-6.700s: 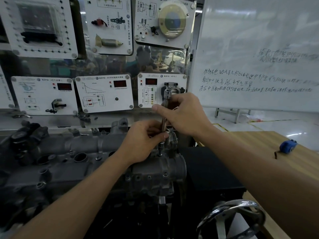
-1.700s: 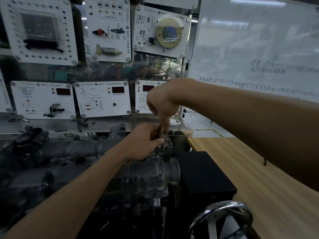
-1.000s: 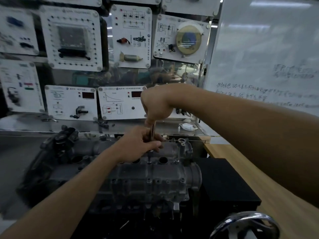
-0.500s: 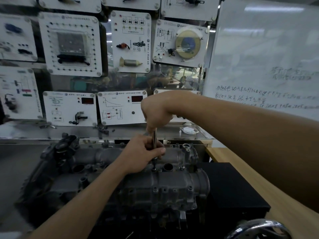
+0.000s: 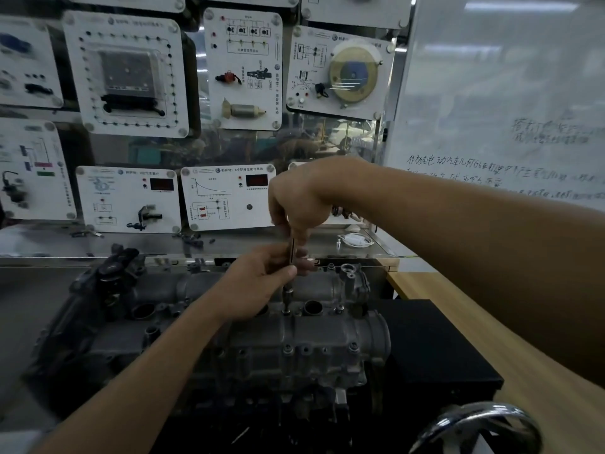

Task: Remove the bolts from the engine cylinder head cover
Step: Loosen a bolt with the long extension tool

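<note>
The grey cast cylinder head cover (image 5: pixel 327 335) lies across the lower middle of the head view, with several bolts (image 5: pixel 287 348) along its front flange. A slim metal socket wrench (image 5: pixel 291 253) stands upright, its socket tip on a bolt (image 5: pixel 286 311) in the cover's top between two round holes. My right hand (image 5: pixel 299 204) grips the wrench's upper end from above. My left hand (image 5: pixel 262 276) pinches the shaft lower down, fingers curled round it.
A black box (image 5: pixel 435 348) stands right of the cover on a wooden table (image 5: pixel 510 365). A chrome handwheel (image 5: pixel 474 430) sits at the bottom right. Training panels (image 5: pixel 229 198) and a metal shelf (image 5: pixel 229 245) rise behind; a whiteboard (image 5: pixel 507 93) fills the right.
The wrench has moved from the bolt at the cover's right end to one nearer the middle. Both hands have kept their hold on the wrench, and the view has shifted left.
</note>
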Action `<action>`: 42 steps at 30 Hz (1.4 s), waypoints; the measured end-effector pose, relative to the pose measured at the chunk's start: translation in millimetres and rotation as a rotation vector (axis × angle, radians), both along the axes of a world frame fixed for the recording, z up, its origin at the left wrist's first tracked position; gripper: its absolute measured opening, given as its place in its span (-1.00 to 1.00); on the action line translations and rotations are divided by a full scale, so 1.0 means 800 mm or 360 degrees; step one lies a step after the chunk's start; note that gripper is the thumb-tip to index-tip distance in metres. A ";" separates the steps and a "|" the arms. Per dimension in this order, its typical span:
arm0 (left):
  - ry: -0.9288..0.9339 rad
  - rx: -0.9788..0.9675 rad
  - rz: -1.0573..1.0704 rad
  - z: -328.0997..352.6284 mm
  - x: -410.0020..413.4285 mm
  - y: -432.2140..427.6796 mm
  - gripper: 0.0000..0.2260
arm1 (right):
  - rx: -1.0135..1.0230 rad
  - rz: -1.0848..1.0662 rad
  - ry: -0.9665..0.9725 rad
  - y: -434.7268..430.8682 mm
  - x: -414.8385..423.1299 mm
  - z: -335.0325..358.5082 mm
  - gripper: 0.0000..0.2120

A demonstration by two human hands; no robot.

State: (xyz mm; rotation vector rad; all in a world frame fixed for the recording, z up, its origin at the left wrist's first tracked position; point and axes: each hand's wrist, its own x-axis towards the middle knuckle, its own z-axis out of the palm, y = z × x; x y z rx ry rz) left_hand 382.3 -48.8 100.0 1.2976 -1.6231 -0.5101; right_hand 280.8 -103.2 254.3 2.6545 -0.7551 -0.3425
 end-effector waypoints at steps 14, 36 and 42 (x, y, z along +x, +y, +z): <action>-0.0277 -0.0137 0.0260 0.018 0.001 0.001 -0.98 | -0.0043 -0.0065 0.0047 0.000 0.006 0.003 -0.65; -0.0238 -0.0020 0.0164 0.022 0.010 0.005 -0.87 | -0.0013 -0.0053 0.0117 -0.008 0.013 0.008 -0.63; -0.0037 0.0017 0.0304 0.021 0.029 0.017 -0.90 | 0.0007 -0.0126 0.0167 -0.016 0.006 0.010 -0.53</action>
